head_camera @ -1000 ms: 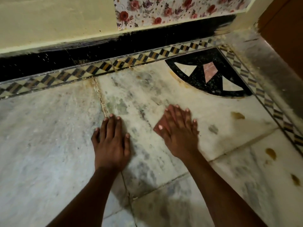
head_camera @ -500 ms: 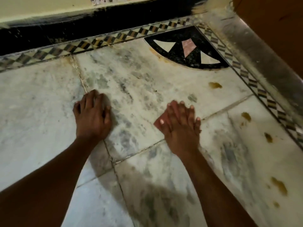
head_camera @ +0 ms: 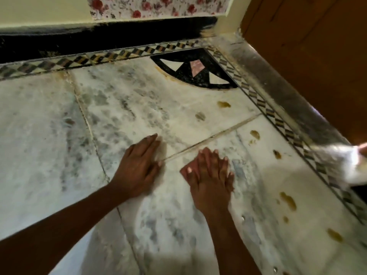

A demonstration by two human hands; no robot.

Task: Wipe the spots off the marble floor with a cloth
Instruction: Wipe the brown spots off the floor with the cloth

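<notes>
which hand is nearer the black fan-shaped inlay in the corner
Left. The left hand lies flat below and left of the inlay; the right hand lies lower, farther off.

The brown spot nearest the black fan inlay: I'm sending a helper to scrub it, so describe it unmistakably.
Start at the black fan-shaped inlay in the floor's far corner. Just below its curved edge, beside the checkered border strip, lies the brown spot. It is amber and glossy, unlike the duller grey-green smudge next to it.

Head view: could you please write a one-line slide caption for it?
Right hand presses a pinkish cloth on the marble floor; left hand lies flat; brown spots remain.
</notes>
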